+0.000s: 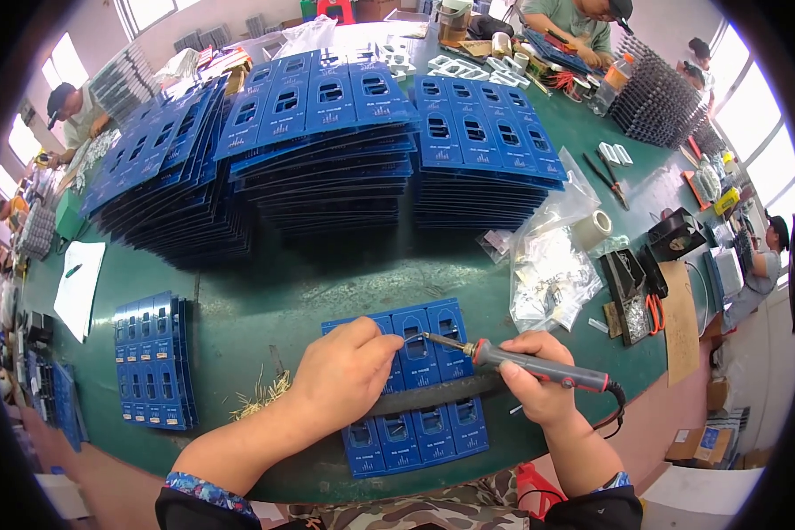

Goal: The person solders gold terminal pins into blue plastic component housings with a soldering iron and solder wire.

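A blue circuit board panel [420, 439], divided into several units with dark cut-outs, lies in front of me. A dark strip [433, 395] runs across its middle. My right hand [539, 375] is wrapped around a soldering iron [548, 367] with a grey and red handle. The iron's tip points left, over the panel's upper part. My left hand [349, 367] is over the panel's left side, thumb and forefinger pinching a thin piece of wire [412, 337] close to the tip. Whether wire and tip touch, I cannot tell.
Tall stacks of blue panels [327, 106] stand behind; a smaller stack [156, 358] is at left. Yellowish clippings [265, 396] lie by my left forearm. To the right are a plastic bag of small parts [556, 287], a black tray [627, 300] and cutters [609, 181]. People work around.
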The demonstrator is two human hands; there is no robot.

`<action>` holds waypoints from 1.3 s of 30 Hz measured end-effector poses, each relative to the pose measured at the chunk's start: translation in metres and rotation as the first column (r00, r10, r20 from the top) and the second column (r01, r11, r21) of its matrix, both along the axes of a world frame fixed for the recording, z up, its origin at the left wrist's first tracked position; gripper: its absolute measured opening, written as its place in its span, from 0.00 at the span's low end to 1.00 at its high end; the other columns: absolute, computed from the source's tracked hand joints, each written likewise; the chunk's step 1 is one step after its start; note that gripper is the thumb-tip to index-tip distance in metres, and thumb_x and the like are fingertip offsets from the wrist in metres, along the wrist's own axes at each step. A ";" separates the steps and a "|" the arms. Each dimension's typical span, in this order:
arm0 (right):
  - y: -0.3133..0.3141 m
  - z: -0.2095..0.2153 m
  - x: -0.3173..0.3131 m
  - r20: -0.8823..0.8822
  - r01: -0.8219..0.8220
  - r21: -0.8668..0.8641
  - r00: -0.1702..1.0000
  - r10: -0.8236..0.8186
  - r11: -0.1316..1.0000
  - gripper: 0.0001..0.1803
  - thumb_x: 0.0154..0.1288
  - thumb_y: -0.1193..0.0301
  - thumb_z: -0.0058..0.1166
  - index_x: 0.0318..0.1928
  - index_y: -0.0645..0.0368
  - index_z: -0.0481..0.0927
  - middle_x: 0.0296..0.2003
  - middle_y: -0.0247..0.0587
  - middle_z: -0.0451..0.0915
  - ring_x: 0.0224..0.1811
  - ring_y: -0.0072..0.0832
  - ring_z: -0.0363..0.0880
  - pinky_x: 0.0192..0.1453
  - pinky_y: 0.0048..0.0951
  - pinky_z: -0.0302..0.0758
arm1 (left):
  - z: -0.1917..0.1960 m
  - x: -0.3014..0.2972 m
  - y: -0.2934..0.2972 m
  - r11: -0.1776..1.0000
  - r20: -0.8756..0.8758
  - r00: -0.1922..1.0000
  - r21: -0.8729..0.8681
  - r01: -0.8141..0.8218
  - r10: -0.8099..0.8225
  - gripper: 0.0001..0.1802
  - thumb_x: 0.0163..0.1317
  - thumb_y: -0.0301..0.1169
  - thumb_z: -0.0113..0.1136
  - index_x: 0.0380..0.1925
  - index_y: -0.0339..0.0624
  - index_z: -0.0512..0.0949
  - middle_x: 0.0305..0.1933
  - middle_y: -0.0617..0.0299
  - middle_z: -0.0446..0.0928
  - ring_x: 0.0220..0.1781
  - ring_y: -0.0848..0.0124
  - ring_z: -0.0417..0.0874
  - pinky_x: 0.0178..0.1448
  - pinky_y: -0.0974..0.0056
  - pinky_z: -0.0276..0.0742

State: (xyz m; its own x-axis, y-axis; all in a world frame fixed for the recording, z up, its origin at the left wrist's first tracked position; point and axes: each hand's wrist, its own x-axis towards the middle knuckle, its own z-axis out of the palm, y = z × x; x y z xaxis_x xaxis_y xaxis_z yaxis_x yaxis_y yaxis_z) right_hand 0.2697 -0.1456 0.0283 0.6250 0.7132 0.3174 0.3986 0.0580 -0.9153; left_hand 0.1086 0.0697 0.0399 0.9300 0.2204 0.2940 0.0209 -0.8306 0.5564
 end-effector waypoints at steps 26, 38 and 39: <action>0.002 0.001 0.002 0.081 -0.021 -0.020 0.996 0.023 1.000 0.11 0.55 0.74 0.63 0.37 0.66 0.79 0.27 0.43 0.81 0.25 0.27 0.76 0.29 0.26 0.70 | -0.003 0.001 -0.001 1.000 -0.003 1.000 0.030 0.004 -0.004 0.10 0.54 0.25 0.61 0.37 0.40 0.80 0.33 0.57 0.73 0.35 0.57 0.80 0.37 0.55 0.78; -0.001 0.003 0.002 0.068 -0.035 0.009 0.997 0.034 0.999 0.11 0.56 0.73 0.63 0.37 0.66 0.79 0.28 0.43 0.81 0.25 0.26 0.76 0.30 0.26 0.70 | -0.001 0.000 -0.001 0.999 0.018 1.000 0.038 0.022 -0.022 0.08 0.55 0.23 0.63 0.37 0.39 0.81 0.31 0.57 0.75 0.33 0.57 0.79 0.35 0.57 0.77; -0.001 0.004 0.002 0.075 -0.041 0.006 0.996 0.041 0.999 0.11 0.56 0.73 0.64 0.37 0.66 0.79 0.28 0.43 0.81 0.25 0.26 0.76 0.29 0.26 0.70 | -0.001 0.000 -0.001 0.999 0.015 1.000 0.035 0.025 -0.026 0.08 0.55 0.23 0.63 0.37 0.39 0.81 0.31 0.57 0.75 0.33 0.58 0.79 0.35 0.57 0.77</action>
